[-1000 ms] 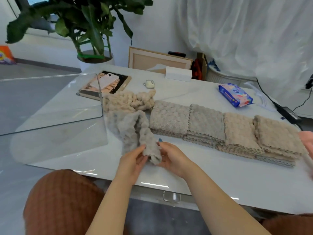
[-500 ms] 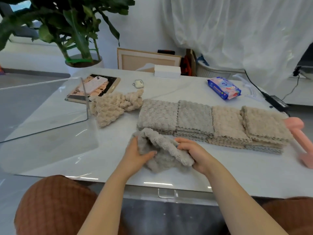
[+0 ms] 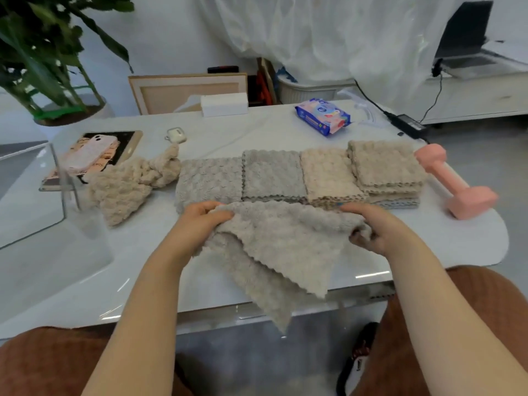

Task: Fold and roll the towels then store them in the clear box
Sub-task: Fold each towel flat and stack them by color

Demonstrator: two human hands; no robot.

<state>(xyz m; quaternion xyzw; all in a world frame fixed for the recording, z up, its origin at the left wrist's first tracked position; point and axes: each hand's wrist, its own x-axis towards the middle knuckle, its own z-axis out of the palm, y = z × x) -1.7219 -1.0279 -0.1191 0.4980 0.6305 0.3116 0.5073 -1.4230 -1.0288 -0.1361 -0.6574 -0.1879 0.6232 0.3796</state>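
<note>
Above the white table (image 3: 257,132), left hand (image 3: 200,225) and right hand (image 3: 380,228) fingers pinch one towel (image 3: 280,241).

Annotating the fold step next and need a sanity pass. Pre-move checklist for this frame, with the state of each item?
1. Left hand grips the held towel at its top left edge: ok.
2. Right hand grips its top right edge: ok.
3. Held towel lies flat on the table: not ok. It drapes diagonally in two layers, and one corner hangs past the near edge.
4. Held towel is apart from the folded stacks: cannot tell. Its top edge overlaps them in this view.
5. Clear box at the left has an open top: cannot tell.
</note>
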